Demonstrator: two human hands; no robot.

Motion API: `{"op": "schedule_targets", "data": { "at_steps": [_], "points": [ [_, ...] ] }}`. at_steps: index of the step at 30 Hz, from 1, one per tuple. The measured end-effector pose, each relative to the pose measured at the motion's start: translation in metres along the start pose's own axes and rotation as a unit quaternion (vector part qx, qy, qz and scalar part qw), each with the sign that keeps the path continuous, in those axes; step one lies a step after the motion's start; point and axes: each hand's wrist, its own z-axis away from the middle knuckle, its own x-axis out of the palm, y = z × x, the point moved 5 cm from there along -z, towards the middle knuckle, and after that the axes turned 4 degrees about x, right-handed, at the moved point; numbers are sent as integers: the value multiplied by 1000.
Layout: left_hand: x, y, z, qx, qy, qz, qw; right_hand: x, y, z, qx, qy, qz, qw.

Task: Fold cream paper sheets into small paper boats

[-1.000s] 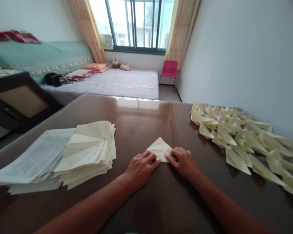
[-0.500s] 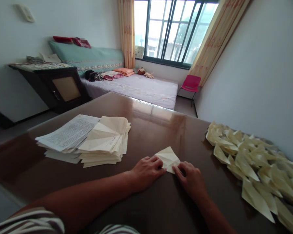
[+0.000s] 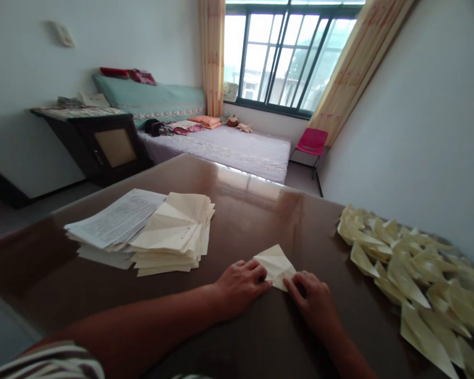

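A small folded sheet of cream paper (image 3: 278,263) lies on the brown table between my two hands, creased, with one corner pointing away from me. My left hand (image 3: 243,287) is closed at its left edge, fingers curled and pressing it down. On the near right edge, my right hand (image 3: 311,295) pinches the paper between thumb and fingers. Left of them rests a stack of creased cream sheets (image 3: 174,221), overlapping a pile of printed white pages (image 3: 116,218). To the right spreads a heap of folded paper pieces (image 3: 411,263).
The glossy brown table (image 3: 237,221) carries everything at hand. Past its far edge stands a bed (image 3: 245,150) with a lilac cover. A dark cabinet (image 3: 114,147) is at the left, and a pink chair (image 3: 313,141) stands near the window.
The whole view has shifted slightly down and to the right. Both hands keep nearly the same hold on the folded paper.
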Motion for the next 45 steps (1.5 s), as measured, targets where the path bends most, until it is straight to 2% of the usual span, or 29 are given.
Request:
{"op": "schedule_targets", "data": {
  "at_steps": [8,18,33,40,43,45],
  "points": [
    [2,-6,-2,0,-13,5,1000,-10,-16,1,38,29,-19,999],
    [6,-11,0,9,-22,-16,1000,-17,-21,-1,34,54,-34,997],
    [12,-17,1,36,17,-14,999,-18,-26,-4,55,57,-2,997],
    [6,-10,-2,13,-25,-16,999,-17,-26,-4,62,48,15,997],
    [5,-5,-4,13,-36,-15,999,-21,-29,0,37,78,31,996],
    [3,-3,-5,7,-26,-10,1000,-25,-36,5,-15,91,60,994]
  ]
}}
